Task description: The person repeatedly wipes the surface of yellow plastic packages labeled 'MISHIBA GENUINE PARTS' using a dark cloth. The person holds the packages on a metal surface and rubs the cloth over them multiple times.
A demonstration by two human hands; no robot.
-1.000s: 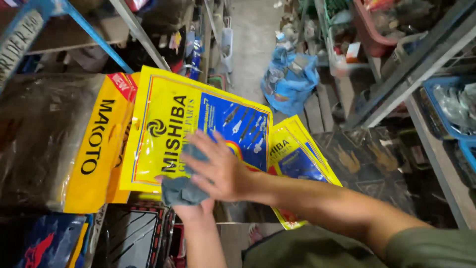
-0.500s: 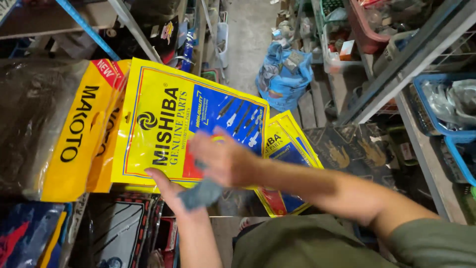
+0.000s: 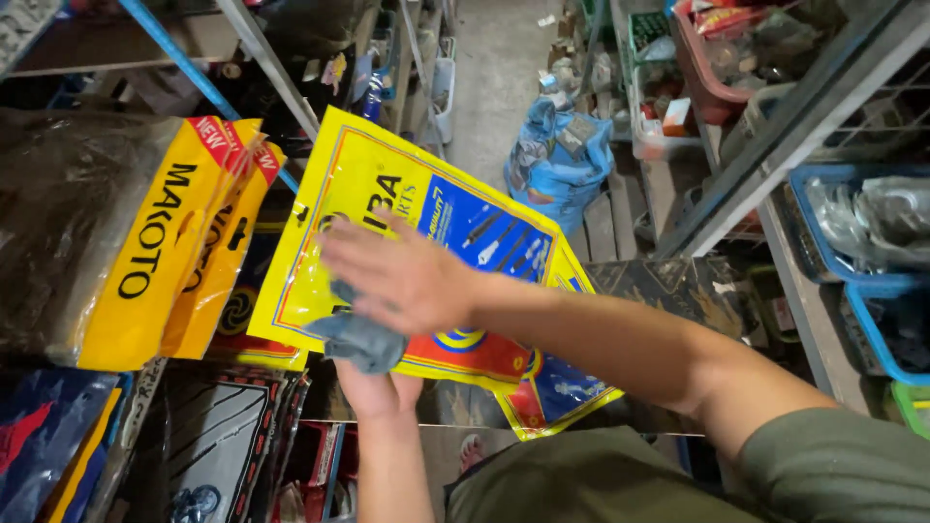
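Observation:
A flat yellow and blue plastic package [image 3: 455, 218] is tilted in front of me over a shelf of goods. My left hand [image 3: 380, 392] comes up from below and holds the package by its lower edge; most of its fingers are hidden behind it. My right hand [image 3: 402, 276] lies flat on the package's front, fingers spread to the left. It presses a crumpled grey cloth [image 3: 358, 339] against the plastic. A second yellow package [image 3: 557, 392] sticks out behind the first at the lower right.
Yellow-topped bags of dark goods [image 3: 145, 242] hang at the left, with dark packets [image 3: 213, 436] below them. A blue metal rack post [image 3: 194, 73] runs behind. To the right are a grey shelf frame [image 3: 775, 136], blue crates [image 3: 862, 281] and a blue sack [image 3: 557, 160] on the aisle floor.
My right hand has slid the grey cloth leftward across the package's front. The package has tilted and shifted a little to the right in my left hand.

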